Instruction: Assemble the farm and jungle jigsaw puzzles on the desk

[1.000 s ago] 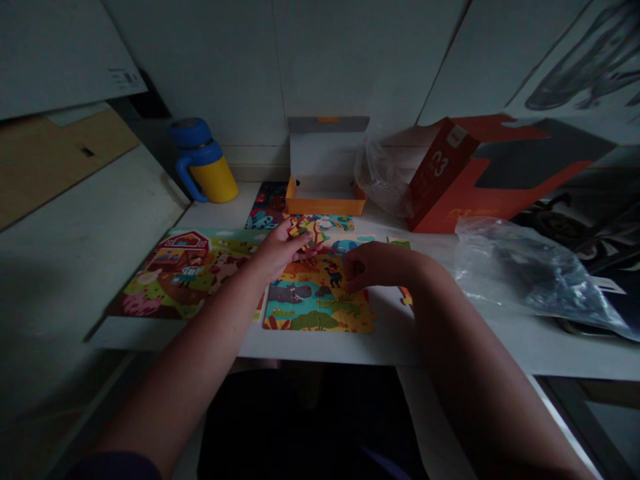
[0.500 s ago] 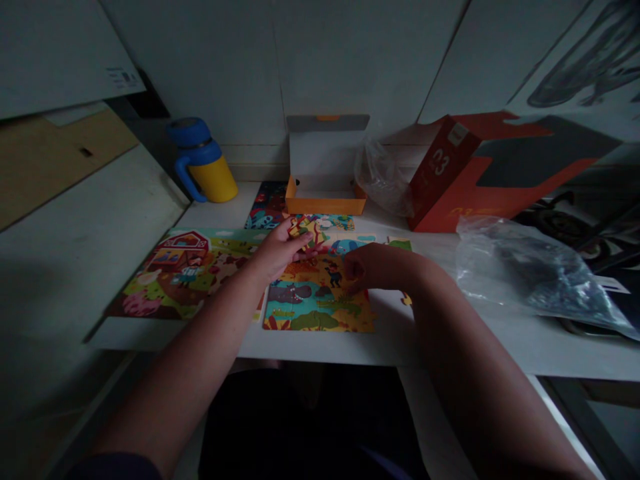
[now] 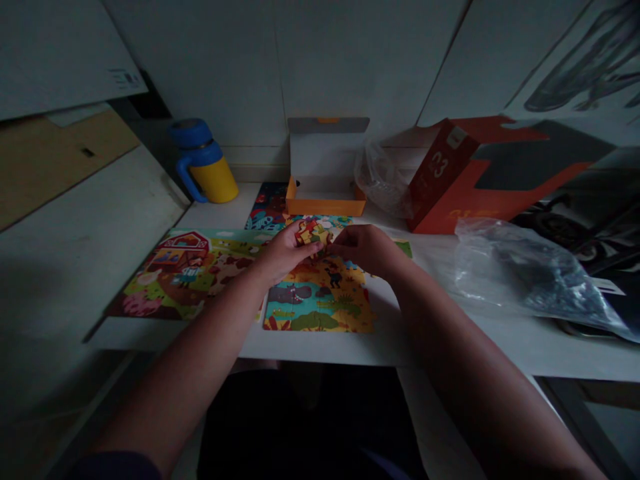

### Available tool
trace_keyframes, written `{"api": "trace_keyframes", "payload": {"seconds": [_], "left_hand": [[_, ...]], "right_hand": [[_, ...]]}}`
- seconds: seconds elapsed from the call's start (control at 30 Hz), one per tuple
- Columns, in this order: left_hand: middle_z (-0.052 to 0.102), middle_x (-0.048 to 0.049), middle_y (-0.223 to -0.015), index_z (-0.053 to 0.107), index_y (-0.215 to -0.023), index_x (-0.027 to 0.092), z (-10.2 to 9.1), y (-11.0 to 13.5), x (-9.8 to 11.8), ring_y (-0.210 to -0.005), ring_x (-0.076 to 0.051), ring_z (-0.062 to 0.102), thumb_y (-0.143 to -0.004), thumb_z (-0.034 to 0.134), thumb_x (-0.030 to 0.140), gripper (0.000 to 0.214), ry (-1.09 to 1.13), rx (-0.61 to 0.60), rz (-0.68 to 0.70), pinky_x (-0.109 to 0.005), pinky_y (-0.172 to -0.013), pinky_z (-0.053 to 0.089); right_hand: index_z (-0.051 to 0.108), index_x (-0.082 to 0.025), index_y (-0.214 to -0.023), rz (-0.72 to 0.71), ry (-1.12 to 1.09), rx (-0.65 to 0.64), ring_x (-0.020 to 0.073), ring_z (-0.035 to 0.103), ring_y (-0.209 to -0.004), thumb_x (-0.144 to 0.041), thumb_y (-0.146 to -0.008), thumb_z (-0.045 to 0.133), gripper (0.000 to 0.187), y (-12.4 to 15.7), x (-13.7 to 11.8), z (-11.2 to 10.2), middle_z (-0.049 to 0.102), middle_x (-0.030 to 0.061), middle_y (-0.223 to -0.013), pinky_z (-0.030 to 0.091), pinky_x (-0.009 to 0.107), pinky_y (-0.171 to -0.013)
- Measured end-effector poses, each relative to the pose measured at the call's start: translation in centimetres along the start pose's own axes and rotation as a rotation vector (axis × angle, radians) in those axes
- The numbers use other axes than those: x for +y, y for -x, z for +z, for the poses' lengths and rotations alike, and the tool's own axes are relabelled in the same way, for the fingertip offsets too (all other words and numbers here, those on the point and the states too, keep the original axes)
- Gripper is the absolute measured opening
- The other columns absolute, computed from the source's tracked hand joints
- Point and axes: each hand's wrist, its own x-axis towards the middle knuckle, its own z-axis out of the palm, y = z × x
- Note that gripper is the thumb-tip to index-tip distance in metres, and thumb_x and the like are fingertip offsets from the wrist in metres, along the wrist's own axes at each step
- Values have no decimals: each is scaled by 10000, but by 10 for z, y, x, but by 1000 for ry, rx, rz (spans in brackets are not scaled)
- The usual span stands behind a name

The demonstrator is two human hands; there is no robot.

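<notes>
My left hand (image 3: 285, 252) holds a small cluster of colourful jigsaw pieces (image 3: 313, 233) above the puzzles. My right hand (image 3: 363, 248) comes in from the right, its fingertips pinching the same pieces at their lower right edge. Beneath both hands lies a safari jigsaw puzzle (image 3: 317, 300) with a hippo and trees, its upper part hidden by my hands. A farm jigsaw puzzle (image 3: 183, 273) with a red barn lies to the left, and a dark jungle puzzle (image 3: 267, 203) shows behind.
An open orange-and-white box (image 3: 325, 197) stands at the back of the white table (image 3: 320, 350). A blue-and-yellow mug (image 3: 204, 167) is to its left. To the right are a clear plastic bag (image 3: 383, 183), a red-orange box (image 3: 480, 177) and a bulging plastic bag (image 3: 530, 280).
My right hand has moved left and up, from resting over the safari puzzle to meeting the pieces in my left hand. Both hands are now together.
</notes>
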Motion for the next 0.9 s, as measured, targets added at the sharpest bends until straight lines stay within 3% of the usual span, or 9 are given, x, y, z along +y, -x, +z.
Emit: {"api": "trace_keyframes", "payload": {"seconds": [0.13,0.37,0.63,0.77,0.9], "left_hand": [[766,-58,-1124,660,-1217,215,-3,-1,0,-927,-201,744,-872,856,312,409,47,32,-36,-317,-762,658],[762,-68,-1208,639,-1195,217,-2,-1,6,-1055,-227,770,-917,811,261,329,110,21,-23,-415,-921,668],[771,-70,-1061,595,-1175,187,-11,-3,5,-898,-205,802,-950,789,261,307,103,80,-44,-345,-800,680],[775,-92,-1073,594,-1165,176,-11,-4,4,-883,-208,809,-946,802,268,315,107,72,-65,-339,-783,684],[772,-86,-1100,613,-1191,182,-10,-5,4,-902,-212,812,-951,783,234,298,102,101,-59,-343,-783,692]], "right_hand": [[763,-211,-836,78,-22,-24,152,604,-624,-491,-873,770,282,-1,2,-6,775,40,-761,380,282,-544],[702,-193,-907,140,-273,-10,150,673,-685,-440,-930,748,252,-4,7,-14,803,73,-861,471,240,-571],[726,-196,-1057,203,-474,306,148,715,-783,-493,-932,768,325,-6,30,-58,790,80,-996,543,233,-665],[756,-182,-1076,229,-402,426,143,690,-712,-503,-933,761,352,-8,56,-75,784,80,-952,558,252,-654],[774,-157,-1131,243,-104,396,167,689,-675,-443,-995,659,338,-1,79,-91,791,100,-896,522,264,-599]]}}
